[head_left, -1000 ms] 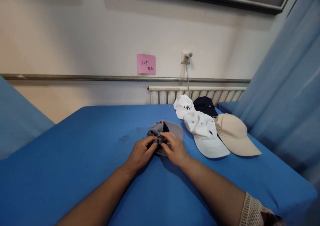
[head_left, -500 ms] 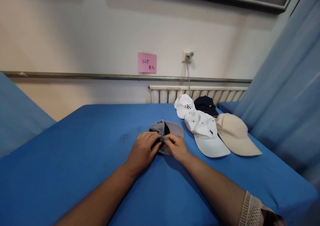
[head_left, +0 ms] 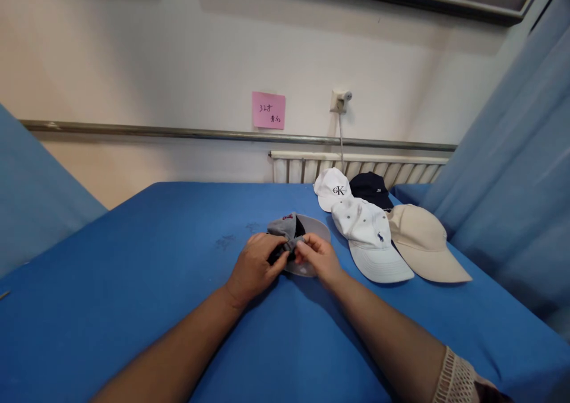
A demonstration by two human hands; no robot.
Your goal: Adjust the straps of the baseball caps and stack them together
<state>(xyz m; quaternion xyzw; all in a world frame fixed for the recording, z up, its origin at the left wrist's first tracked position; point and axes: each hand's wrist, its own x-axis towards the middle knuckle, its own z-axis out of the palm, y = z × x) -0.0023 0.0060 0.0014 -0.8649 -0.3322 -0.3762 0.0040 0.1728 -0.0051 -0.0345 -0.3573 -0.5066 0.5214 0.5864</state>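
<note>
A grey baseball cap (head_left: 319,229) with a small red mark lies on the blue-covered table, its brim pointing right and its back strap towards me. My left hand (head_left: 258,266) pinches the strap side of the cap between thumb and fingers. From the right, my right hand (head_left: 321,259) grips the strap's other part with thumb and forefinger. A dark opening shows between the strap and the crown. The fingers partly cover the strap and its fastening.
To the right rest a white cap with black letters (head_left: 330,197), a navy cap (head_left: 370,188), a white cap with a small emblem (head_left: 367,225) and a beige cap (head_left: 421,237). Behind the blue table (head_left: 111,308) are a radiator (head_left: 307,170) and a metal rail (head_left: 200,135). A blue curtain (head_left: 512,171) hangs right.
My right fingers have shifted slightly on the strap, and more of it shows between the hands. The whole view has shifted a little; the other caps stay where they lie.
</note>
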